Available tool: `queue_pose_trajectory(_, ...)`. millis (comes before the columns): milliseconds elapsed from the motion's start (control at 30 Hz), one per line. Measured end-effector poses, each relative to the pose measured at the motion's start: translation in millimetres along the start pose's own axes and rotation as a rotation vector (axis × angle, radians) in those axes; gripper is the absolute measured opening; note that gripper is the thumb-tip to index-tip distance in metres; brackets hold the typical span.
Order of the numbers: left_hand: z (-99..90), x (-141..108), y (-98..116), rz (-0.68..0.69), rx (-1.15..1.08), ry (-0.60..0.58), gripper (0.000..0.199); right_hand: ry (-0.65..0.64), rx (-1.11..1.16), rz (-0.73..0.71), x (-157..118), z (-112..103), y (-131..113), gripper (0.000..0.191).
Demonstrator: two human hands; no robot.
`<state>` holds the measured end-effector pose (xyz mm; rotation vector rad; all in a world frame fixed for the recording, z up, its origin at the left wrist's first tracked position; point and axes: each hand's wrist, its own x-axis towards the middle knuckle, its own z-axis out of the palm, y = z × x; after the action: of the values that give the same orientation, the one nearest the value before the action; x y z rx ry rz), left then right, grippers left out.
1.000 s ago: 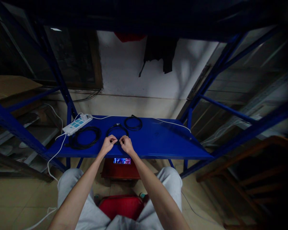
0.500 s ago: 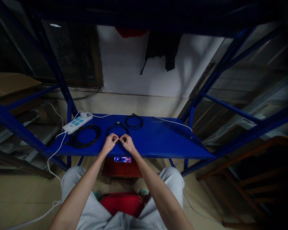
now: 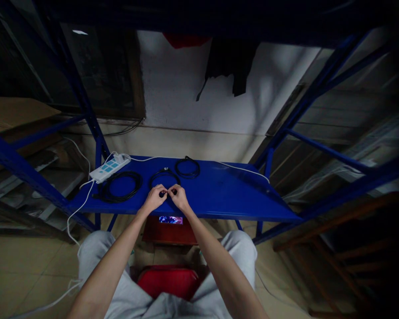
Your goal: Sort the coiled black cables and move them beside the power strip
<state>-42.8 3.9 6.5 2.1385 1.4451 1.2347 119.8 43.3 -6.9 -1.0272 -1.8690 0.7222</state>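
A coiled black cable lies near the front of the blue shelf, its near side hidden by my hands. My left hand is closed in a pinch at that side, with a dark bit of the cable showing by the fingers. My right hand pinches beside it, its fingertips meeting those of the left. Any small tie between the fingertips is too small to make out. Left of the hands rests a larger black cable coil; behind and to the right is a smaller coil.
A white power strip with blue sockets sits at the left end of the blue shelf, its white cord hanging down. Blue uprights frame both sides. Below the front edge a lit phone screen rests on a red-brown stool.
The fingertips of my two hands have come together, where a small gap showed before. The coils and power strip stay put; the view has shifted slightly.
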Motion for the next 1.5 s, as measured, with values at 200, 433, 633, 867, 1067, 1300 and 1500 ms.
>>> queue_pose_trajectory(200, -0.6, 0, -4, -0.051, -0.046, -0.013, 0.013, -0.003, 0.056, -0.034, 0, -3, -2, 0.013)
queue_pose_trajectory(433, -1.8, 1, -10, -0.115, -0.166, -0.010, 0.022, -0.073, 0.013, -0.024, -2, -2, -3, 0.009)
queue_pose_trajectory(633, 1.1, 1, -13, -0.121, -0.144, -0.004, 0.022, -0.050, -0.060, -0.002, -2, 0, 0, 0.008)
queue_pose_trajectory(867, 2.3, 2, -14, -0.104, -0.131, 0.043, 0.014, -0.037, -0.083, -0.005, -2, 1, -2, 0.009)
queue_pose_trajectory(1067, 0.8, 3, -17, -0.124, -0.172, 0.090, 0.012, -0.015, -0.125, 0.060, -2, 6, -3, 0.010)
queue_pose_trajectory(1300, 3.2, 3, -21, -0.167, -0.156, 0.078, 0.012, -0.047, -0.005, 0.007, -3, 1, 0, 0.010)
queue_pose_trajectory(1500, 3.9, 4, -20, -0.183, -0.155, 0.108, 0.005, -0.051, 0.010, 0.025, -3, 1, 0, 0.009)
